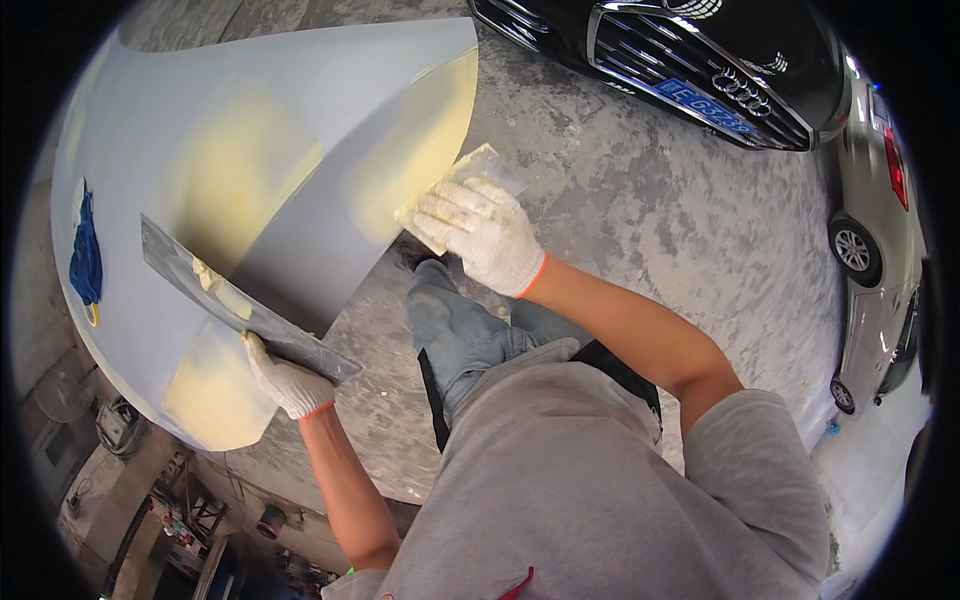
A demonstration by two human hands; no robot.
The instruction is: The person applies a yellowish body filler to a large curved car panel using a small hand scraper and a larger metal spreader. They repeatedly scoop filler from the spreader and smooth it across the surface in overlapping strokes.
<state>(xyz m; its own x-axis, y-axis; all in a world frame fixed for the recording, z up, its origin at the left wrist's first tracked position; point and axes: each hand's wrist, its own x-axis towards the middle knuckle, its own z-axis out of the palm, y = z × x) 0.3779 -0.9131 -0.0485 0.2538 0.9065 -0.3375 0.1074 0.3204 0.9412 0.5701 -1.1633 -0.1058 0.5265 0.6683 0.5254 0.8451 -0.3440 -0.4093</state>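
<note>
A large curved car body panel (370, 70), grey with pale yellow filler patches, spreads across the left and top of the view. My left hand (287, 377), in a white knit glove, grips a flat grey mixing board (180, 265) by its near edge, over the panel. A dab of cream filler (222, 291) lies on that board. My right hand (485, 235), gloved too, is closed around a filler-smeared putty spreader (500, 170). The spreader is at the panel's right edge, beside a yellow filler patch (385, 190); whether it touches the panel I cannot tell.
Crumpled dark blue material (87, 250) lies on the panel's left side. A black car (720, 60) stands at the upper right, a beige car (865, 180) farther right. Tools and clutter (190, 515) fill the lower left. The concrete floor (670, 230) is dusty and stained.
</note>
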